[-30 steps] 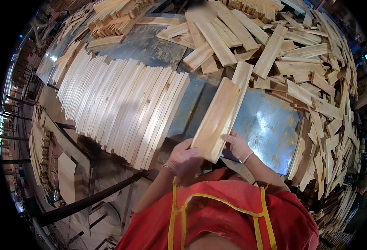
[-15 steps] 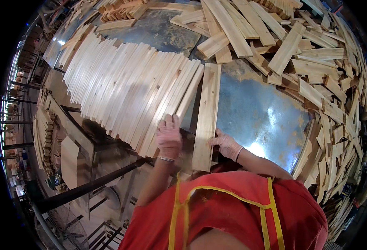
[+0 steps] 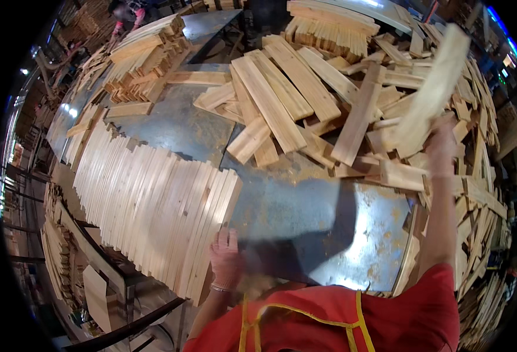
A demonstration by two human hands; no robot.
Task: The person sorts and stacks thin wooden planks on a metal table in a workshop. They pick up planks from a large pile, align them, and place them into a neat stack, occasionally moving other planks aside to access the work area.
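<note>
My left hand, in a pale glove, lies with fingers stretched against the near right end of a row of boards. The boards stand packed side by side on edge, and the hand presses on the outermost one without wrapping it. Out at the far right, my right hand is smeared by motion. It grips a pale wooden board near its lower part; the board is raised and tilted over a loose heap of boards. The right fingers are partly hidden.
A metal tabletop with sawdust patches lies between the row and the heap. Stacked boards stand at the far left, another stack at the back. More loose pieces line the right edge. A person is at the far left.
My right hand has swung from the table's near edge out to the far right, now with a raised board. My left hand stays at the row's end. The view has tilted up.
</note>
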